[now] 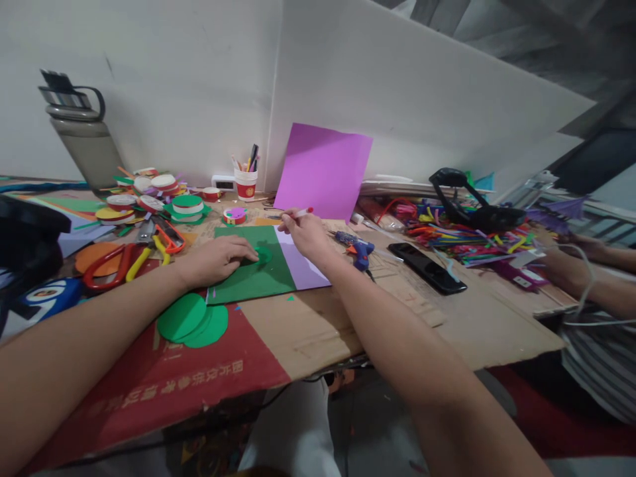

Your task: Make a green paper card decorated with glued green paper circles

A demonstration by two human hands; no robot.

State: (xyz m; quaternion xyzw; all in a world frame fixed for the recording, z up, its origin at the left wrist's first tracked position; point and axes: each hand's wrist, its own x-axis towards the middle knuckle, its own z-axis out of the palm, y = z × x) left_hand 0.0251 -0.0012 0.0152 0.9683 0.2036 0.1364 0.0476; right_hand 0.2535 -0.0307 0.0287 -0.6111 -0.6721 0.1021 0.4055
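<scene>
My left hand (222,258) lies on a dark green sheet (271,281), its fingertips at a small green round piece (263,255). In my right hand (304,233) is a pen with a red end (304,212), held over the upper right part of the sheets. A light purple sheet (305,268) shows from under the green one. Overlapping green paper circles (183,317) lie on the red cardboard, just below my left wrist.
Pliers (106,268), a cutter (169,235) and round paper pieces (163,182) are at the left. Behind stand a bottle (87,146), pen cup (246,183) and purple sheet (322,169). Rightward are a glue gun (362,252), phone (427,267), craft sticks and another person's arms.
</scene>
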